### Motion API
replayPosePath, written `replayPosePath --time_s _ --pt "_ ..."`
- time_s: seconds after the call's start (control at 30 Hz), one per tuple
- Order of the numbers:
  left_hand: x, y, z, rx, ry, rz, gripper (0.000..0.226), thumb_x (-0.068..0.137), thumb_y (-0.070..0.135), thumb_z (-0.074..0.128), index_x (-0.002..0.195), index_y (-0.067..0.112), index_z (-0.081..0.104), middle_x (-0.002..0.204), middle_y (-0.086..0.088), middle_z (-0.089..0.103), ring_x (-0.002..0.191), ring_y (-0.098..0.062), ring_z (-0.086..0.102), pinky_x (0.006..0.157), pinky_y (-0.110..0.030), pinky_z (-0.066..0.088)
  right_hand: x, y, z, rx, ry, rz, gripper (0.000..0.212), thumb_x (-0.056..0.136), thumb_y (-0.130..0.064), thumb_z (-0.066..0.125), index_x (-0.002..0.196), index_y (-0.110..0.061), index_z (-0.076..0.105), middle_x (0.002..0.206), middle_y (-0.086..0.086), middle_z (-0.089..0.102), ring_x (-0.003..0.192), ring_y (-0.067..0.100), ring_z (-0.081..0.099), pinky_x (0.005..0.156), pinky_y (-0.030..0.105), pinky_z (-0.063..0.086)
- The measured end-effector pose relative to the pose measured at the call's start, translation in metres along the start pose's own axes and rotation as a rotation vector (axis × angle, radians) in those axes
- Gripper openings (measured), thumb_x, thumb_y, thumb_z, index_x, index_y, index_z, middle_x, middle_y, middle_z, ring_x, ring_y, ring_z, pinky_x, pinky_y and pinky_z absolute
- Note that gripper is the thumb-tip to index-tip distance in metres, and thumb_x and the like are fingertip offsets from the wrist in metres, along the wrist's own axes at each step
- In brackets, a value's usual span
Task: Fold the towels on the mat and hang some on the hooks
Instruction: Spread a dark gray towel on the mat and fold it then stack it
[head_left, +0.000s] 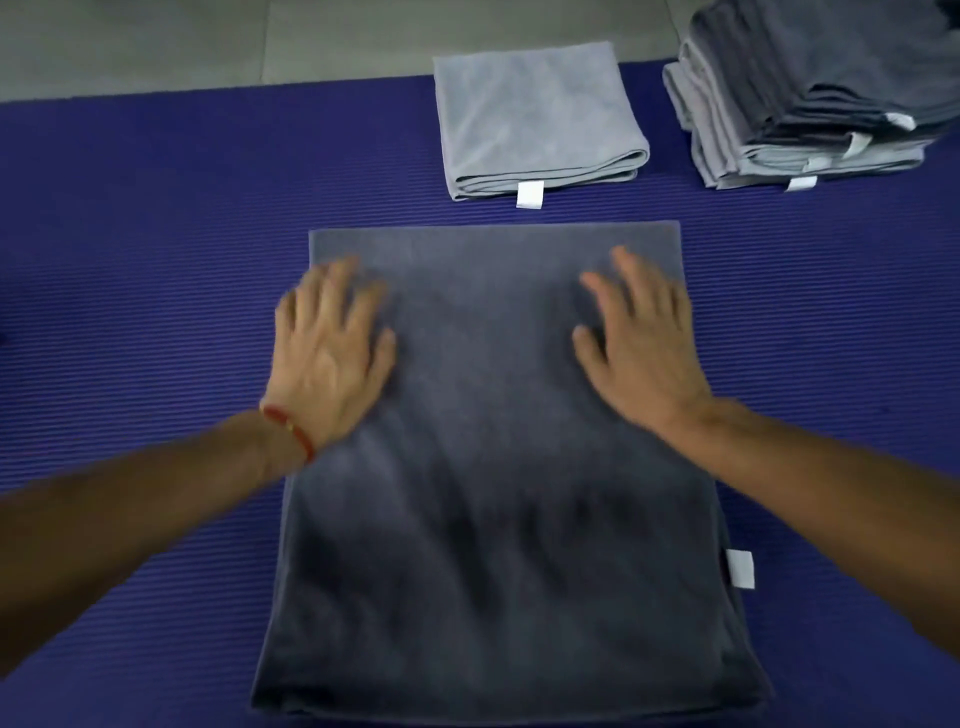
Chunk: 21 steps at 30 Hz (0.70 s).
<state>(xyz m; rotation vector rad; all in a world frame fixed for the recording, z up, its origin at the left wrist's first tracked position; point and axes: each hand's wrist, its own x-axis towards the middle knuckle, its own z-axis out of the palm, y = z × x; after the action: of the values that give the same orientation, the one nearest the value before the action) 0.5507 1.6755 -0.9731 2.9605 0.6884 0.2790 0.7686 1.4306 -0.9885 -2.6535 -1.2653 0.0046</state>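
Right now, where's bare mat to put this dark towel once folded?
Widest bare mat is left of the dark towel and the light folded towel. A narrower patch lies right of the dark towel, below the towel stack. The far right is crowded: stack and light towel sit close together. Both hands, left and right, press flat on the dark towel.

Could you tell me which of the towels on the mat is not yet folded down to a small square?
The dark grey towel under both hands, nearest the camera. It lies as a long rectangle, unlike the light grey towel and the stack beyond it.
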Motion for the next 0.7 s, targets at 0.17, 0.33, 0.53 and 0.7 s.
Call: replayPosePath --time_s 0.17,0.33,0.53,0.7 --pt "-0.136 0.012 0.015 0.145 -0.279 0.339 0.069 0.099 0.050 0.039 0.158 0.016 0.028 0.166 -0.017 0.016 0.153 -0.041 0.013 0.115 -0.067 0.024 -0.107 -0.010 0.013 -0.132 -0.303 -0.287 0.071 0.100 -0.054 0.030 0.164 -0.026 0.014 0.172 0.007 -0.001 0.158 0.030 0.000 0.122 0.063 0.012" --pt "-0.146 0.000 0.011 0.163 -0.388 0.208 0.073 0.101 0.058 0.028 0.160 0.017 0.019 0.166 -0.023 0.009 0.152 -0.047 0.006 0.118 -0.066 0.016 -0.132 0.047 -0.011 -0.290 -0.399 -0.100 0.075 0.101 -0.063 0.009 0.164 -0.023 0.011 0.171 0.010 0.004 0.157 0.032 0.005 0.117 0.067 0.021" --pt "-0.191 0.013 -0.007 0.115 -0.332 0.315 0.069 0.099 0.053 0.038 0.160 0.022 0.025 0.167 -0.016 0.013 0.154 -0.037 0.012 0.117 -0.066 0.020 -0.191 0.001 -0.027 -0.284 -0.399 -0.249 0.071 0.101 -0.058 0.023 0.163 -0.024 0.019 0.171 0.008 0.004 0.157 0.033 0.005 0.119 0.068 0.018" --pt "-0.234 0.013 -0.012 0.067 -0.423 0.449 0.076 0.096 0.061 0.041 0.161 0.026 0.021 0.167 -0.017 0.014 0.153 -0.041 0.013 0.114 -0.069 0.026 -0.227 0.010 -0.038 -0.295 -0.489 -0.512 0.083 0.099 -0.063 0.038 0.164 -0.021 0.009 0.171 0.014 -0.001 0.157 0.035 0.004 0.120 0.061 0.023"
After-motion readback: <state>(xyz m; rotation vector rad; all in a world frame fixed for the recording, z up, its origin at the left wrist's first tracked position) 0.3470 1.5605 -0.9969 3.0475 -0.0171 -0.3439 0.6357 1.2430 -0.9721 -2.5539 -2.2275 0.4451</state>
